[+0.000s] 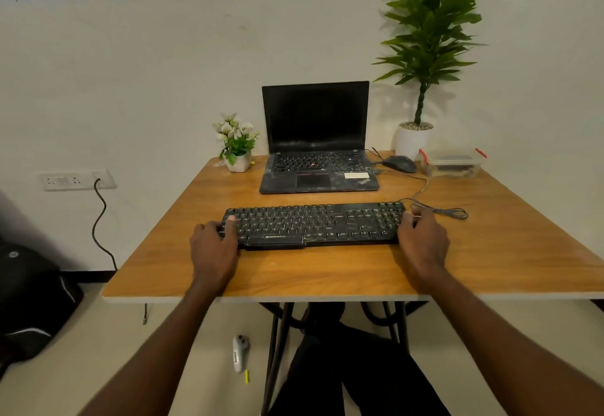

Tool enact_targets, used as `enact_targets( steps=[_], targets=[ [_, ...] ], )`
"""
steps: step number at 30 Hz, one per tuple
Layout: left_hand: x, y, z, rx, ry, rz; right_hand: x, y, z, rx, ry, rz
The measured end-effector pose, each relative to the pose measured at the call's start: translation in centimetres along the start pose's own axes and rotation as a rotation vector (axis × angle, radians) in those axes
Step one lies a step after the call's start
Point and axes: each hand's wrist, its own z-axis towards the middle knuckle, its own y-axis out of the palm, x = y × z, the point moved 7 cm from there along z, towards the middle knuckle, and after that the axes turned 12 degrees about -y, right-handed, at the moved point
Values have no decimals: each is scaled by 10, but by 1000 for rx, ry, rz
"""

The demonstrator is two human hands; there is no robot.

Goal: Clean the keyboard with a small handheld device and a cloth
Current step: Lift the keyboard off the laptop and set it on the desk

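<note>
Office desk (490,252) with laptop (317,141)

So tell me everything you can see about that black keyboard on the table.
The keyboard is black, full-size, looks plastic, with dusty keys, a number pad at its right end and faint lettering on its front edge. It lies flat on the wooden table, before the laptop. The left hand and right hand grip its ends; a cable leaves its right rear corner.
</note>
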Motion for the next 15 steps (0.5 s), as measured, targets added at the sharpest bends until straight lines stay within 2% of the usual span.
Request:
enact_targets(
  steps=[11, 15],
  targets=[
    [3, -8, -4, 58, -25, 38, -10, -24, -8, 78, 99, -69],
    [9, -10, -9, 56, -30, 74, -24, -25, -12, 77, 31, -157]
  ],
)
